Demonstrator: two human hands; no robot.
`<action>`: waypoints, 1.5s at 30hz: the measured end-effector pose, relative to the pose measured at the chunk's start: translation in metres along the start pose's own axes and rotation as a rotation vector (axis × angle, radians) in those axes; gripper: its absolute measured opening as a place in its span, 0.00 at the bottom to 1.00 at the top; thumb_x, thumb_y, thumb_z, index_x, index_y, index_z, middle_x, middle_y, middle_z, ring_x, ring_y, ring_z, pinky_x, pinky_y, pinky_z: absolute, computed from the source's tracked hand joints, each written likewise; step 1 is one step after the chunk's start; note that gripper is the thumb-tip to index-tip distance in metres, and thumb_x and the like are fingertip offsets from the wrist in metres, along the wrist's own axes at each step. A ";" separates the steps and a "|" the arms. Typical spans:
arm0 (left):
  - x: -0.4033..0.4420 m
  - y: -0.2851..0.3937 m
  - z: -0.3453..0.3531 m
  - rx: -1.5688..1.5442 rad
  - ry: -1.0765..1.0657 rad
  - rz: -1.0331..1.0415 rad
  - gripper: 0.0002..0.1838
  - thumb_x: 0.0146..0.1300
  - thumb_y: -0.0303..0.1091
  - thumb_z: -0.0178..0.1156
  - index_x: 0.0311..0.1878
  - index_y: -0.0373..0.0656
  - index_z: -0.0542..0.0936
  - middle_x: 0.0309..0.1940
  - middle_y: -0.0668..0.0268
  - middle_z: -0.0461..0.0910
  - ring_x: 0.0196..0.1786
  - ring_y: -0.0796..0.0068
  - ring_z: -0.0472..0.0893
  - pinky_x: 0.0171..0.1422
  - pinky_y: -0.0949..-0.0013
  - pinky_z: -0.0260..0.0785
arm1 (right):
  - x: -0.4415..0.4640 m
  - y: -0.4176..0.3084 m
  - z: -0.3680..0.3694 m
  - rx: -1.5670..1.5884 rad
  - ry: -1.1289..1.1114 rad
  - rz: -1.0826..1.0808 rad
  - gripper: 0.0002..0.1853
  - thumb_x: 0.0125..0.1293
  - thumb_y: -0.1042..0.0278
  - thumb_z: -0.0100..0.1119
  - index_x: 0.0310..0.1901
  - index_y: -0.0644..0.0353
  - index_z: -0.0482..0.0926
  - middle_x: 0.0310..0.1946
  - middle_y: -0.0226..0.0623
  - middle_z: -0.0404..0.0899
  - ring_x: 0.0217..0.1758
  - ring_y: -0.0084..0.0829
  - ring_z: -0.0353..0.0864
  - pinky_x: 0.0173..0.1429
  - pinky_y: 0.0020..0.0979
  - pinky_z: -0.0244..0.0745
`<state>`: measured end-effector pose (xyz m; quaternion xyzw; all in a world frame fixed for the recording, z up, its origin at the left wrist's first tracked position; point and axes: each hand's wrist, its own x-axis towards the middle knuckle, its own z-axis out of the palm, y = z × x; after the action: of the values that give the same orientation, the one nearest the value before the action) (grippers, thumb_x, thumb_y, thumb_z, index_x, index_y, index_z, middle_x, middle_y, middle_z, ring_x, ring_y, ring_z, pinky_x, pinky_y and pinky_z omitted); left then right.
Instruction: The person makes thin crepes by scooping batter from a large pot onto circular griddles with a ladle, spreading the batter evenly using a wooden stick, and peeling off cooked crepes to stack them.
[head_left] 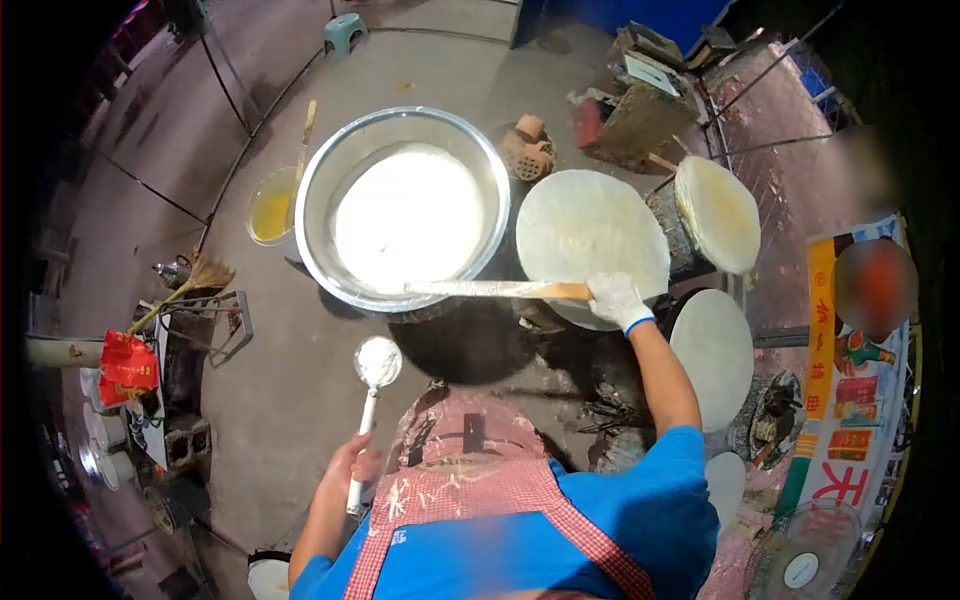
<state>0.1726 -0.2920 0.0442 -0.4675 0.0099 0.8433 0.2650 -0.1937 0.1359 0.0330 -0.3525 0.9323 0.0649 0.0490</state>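
Observation:
My left hand (352, 463), bare, is closed round the white handle of a ladle (378, 362), whose bowl is coated with white batter. In a white glove, my right hand (616, 303) grips the wooden end of a long flat scraper (500, 290). The scraper's pale, batter-smeared end reaches over the near rim of a large metal basin (310, 235). White batter (408, 220) fills much of that basin. Just beyond my right hand lies a round pale griddle or sheet (590, 225); which one I cannot tell.
Left of the basin stands a tub of yellow liquid (268, 218) with a wooden stick in it. A tilted round disc (718, 215) and another pale disc (712, 355) are on the right. Bricks (528, 150) sit behind; a green stool (345, 33) stands farther back.

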 end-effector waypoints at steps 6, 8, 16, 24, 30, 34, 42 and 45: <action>0.013 0.004 0.008 -0.060 -0.017 0.015 0.04 0.67 0.39 0.48 0.34 0.56 0.66 0.14 0.72 0.58 0.11 0.85 0.56 0.08 0.82 0.48 | 0.057 0.053 -0.125 -0.065 -0.011 0.065 0.10 0.49 0.66 0.50 0.30 0.57 0.80 0.31 0.48 0.80 0.37 0.46 0.80 0.43 0.43 0.75; 0.018 -0.006 0.033 0.050 0.000 0.080 0.07 0.67 0.39 0.48 0.31 0.54 0.66 0.14 0.72 0.58 0.11 0.85 0.56 0.08 0.82 0.48 | 0.079 0.096 -0.154 -0.045 0.135 0.139 0.11 0.47 0.66 0.50 0.31 0.58 0.78 0.32 0.48 0.79 0.37 0.47 0.79 0.45 0.43 0.74; 0.088 -0.084 0.085 -0.190 -0.144 0.092 0.10 0.68 0.41 0.46 0.49 0.56 0.73 0.14 0.71 0.59 0.13 0.84 0.58 0.10 0.81 0.51 | 0.006 0.388 -0.180 0.846 0.576 0.777 0.11 0.49 0.65 0.59 0.26 0.65 0.76 0.17 0.36 0.73 0.14 0.28 0.69 0.19 0.31 0.62; 0.115 -0.133 0.163 -0.191 -0.057 0.079 0.12 0.66 0.43 0.49 0.31 0.45 0.69 0.12 0.71 0.60 0.11 0.85 0.58 0.13 0.81 0.52 | -0.148 0.507 0.040 1.730 1.342 1.061 0.07 0.53 0.72 0.60 0.33 0.62 0.75 0.22 0.30 0.73 0.21 0.28 0.71 0.28 0.29 0.68; 0.122 -0.126 0.198 -0.202 -0.061 0.143 0.17 0.67 0.39 0.47 0.58 0.51 0.70 0.15 0.70 0.61 0.13 0.85 0.60 0.13 0.81 0.53 | -0.139 0.483 0.152 1.663 1.513 1.622 0.11 0.49 0.75 0.59 0.35 0.66 0.72 0.23 0.36 0.72 0.20 0.32 0.70 0.22 0.36 0.66; 0.110 -0.128 0.224 -0.139 -0.048 0.138 0.17 0.66 0.39 0.47 0.57 0.57 0.71 0.15 0.70 0.61 0.13 0.85 0.60 0.12 0.81 0.55 | -0.149 0.494 0.158 1.503 1.462 1.658 0.14 0.45 0.72 0.60 0.34 0.71 0.74 0.26 0.45 0.76 0.22 0.37 0.76 0.23 0.38 0.69; 0.116 -0.086 0.219 -0.123 0.024 0.177 0.16 0.66 0.40 0.49 0.21 0.47 0.65 0.10 0.74 0.57 0.09 0.83 0.57 0.09 0.80 0.53 | -0.140 0.416 0.060 0.546 0.771 1.534 0.37 0.53 0.37 0.55 0.46 0.71 0.74 0.41 0.54 0.78 0.42 0.50 0.79 0.45 0.43 0.73; 0.119 -0.040 0.185 -0.180 -0.178 0.139 0.10 0.68 0.40 0.45 0.34 0.46 0.69 0.13 0.71 0.60 0.12 0.82 0.59 0.09 0.81 0.51 | -0.078 0.349 0.042 0.700 0.760 1.107 0.29 0.59 0.53 0.57 0.52 0.74 0.71 0.44 0.54 0.78 0.43 0.44 0.79 0.51 0.37 0.71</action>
<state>-0.0048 -0.1570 0.0634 -0.4107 -0.0567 0.8953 0.1627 -0.3653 0.4519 0.0327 0.2052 0.8920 -0.3457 -0.2065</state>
